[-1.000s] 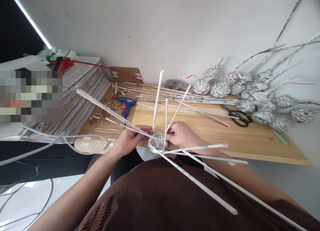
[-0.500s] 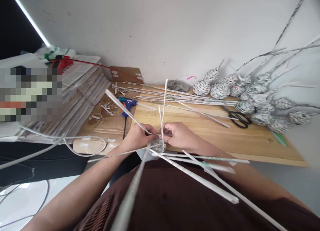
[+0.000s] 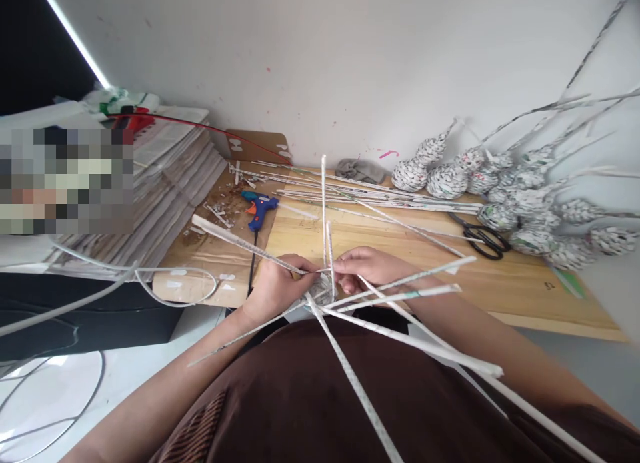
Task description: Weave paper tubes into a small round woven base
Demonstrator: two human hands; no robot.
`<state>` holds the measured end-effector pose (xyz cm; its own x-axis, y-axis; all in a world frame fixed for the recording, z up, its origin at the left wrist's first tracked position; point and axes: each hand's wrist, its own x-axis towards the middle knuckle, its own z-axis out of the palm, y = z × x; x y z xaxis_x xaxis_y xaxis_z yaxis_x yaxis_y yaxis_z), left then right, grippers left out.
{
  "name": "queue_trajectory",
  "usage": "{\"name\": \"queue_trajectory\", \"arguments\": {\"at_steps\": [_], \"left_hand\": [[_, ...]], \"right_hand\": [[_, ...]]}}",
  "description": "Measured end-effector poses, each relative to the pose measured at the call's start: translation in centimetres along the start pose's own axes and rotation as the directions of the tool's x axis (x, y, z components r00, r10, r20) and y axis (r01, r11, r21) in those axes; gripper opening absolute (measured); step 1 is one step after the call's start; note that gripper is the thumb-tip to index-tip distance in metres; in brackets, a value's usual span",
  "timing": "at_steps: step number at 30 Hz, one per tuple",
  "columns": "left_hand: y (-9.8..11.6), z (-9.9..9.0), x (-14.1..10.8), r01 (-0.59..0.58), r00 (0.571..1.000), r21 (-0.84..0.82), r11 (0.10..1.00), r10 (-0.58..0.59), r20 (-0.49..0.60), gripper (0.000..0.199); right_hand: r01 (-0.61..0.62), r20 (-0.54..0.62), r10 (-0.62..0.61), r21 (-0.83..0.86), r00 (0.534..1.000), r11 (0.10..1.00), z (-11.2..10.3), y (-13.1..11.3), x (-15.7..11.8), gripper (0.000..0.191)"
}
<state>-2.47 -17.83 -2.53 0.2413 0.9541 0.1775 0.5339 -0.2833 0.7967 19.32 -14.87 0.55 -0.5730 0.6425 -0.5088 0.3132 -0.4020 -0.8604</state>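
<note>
Close to my body, at the table's front edge, is a small round woven paper piece [image 3: 324,291] with several rolled-paper tubes sticking out in all directions. My left hand [image 3: 283,284] is closed on its left side, thumb and fingers pinching at the base of a tube [image 3: 240,241] that points up and left. From the right, my right hand [image 3: 367,268] pinches a paper tube beside two upright ones [image 3: 324,203]. Other tubes [image 3: 415,343] fan out to the right and down over the brown shirt. My hands partly hide the weave.
Loose paper tubes [image 3: 380,199] lie across the wooden table [image 3: 500,283]. Black scissors [image 3: 487,241] rest at right, near several woven gourd-shaped pieces [image 3: 447,179]. At left are a blue glue gun [image 3: 260,208], paper scraps, a tall newspaper stack [image 3: 175,183] and a white cable [image 3: 215,286].
The woven piece has turned a little, and its tubes point in different directions. My right hand's fingers have shifted around the upright tubes. The view has moved slightly left.
</note>
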Motion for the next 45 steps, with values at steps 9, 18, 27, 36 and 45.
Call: {"name": "queue_trajectory", "arguments": {"at_steps": [9,18,27,36,45], "left_hand": [[-0.4,0.2,-0.4,0.099,0.995,-0.066,0.993,-0.097,0.032,0.013],[0.0,0.7,-0.5,0.183,0.983,0.005,0.983,-0.183,-0.03,0.015],[-0.3,1.1,-0.6,0.174,0.983,-0.026,0.984,-0.176,-0.057,0.013],[-0.3,1.2,-0.7,0.18,0.983,-0.012,0.984,-0.18,-0.047,0.012],[-0.3,1.5,-0.6,0.121,0.987,-0.009,0.993,-0.122,-0.104,0.013]], "right_hand": [[0.115,-0.02,-0.116,0.383,0.993,0.917,-1.3,-3.2,-4.2,0.032],[0.303,-0.246,-0.263,0.142,0.933,0.942,0.0,1.7,-1.1,0.034],[0.33,-0.363,-0.2,0.344,0.91,0.879,3.9,2.2,0.8,0.04],[0.249,-0.299,-0.113,0.47,0.947,0.847,0.7,0.2,-1.4,0.086],[0.279,-0.424,-0.128,0.316,0.897,0.907,1.5,0.8,-0.4,0.046]]}}
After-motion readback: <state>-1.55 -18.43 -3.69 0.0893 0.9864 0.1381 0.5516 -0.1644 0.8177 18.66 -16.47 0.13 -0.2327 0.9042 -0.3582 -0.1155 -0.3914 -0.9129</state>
